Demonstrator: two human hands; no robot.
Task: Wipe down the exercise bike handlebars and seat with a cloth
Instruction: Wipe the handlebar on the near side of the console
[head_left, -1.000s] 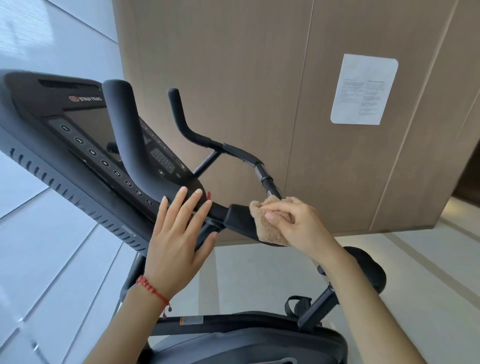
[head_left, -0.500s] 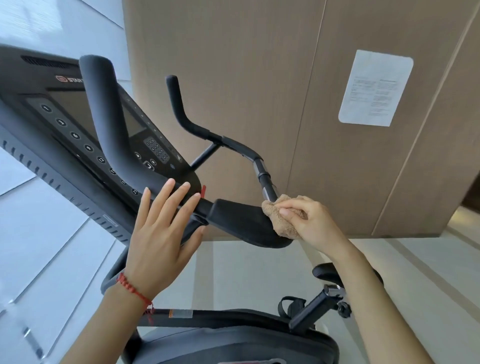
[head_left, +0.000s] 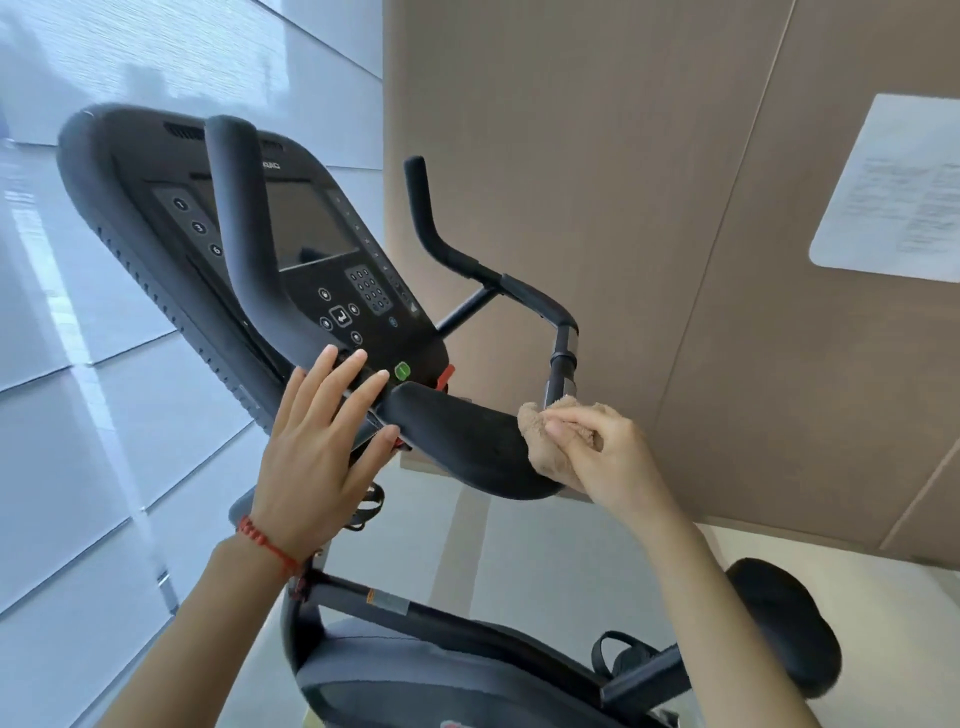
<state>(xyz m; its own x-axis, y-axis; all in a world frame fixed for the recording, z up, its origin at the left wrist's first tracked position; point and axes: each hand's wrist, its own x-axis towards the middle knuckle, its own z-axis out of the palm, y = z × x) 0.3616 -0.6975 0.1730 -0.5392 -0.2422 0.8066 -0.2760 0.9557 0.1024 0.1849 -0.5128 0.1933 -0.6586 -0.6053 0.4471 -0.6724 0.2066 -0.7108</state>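
Below both hands, nearest the camera, the seat (head_left: 784, 629) sits low on the right, not yet reached by the cloth. Up from there, the left hand (head_left: 317, 457) lies flat with straight fingers on the handlebars (head_left: 467, 447) at their centre, probably to steady the bike. Beside it, the right hand (head_left: 602, 457) bunches the tan cloth (head_left: 545, 441) in curled fingers and presses it on the padded rest's outer end, so rubbing bears down firmly. Beyond the hands stands the console (head_left: 291, 244), its far grip horns rising past it.
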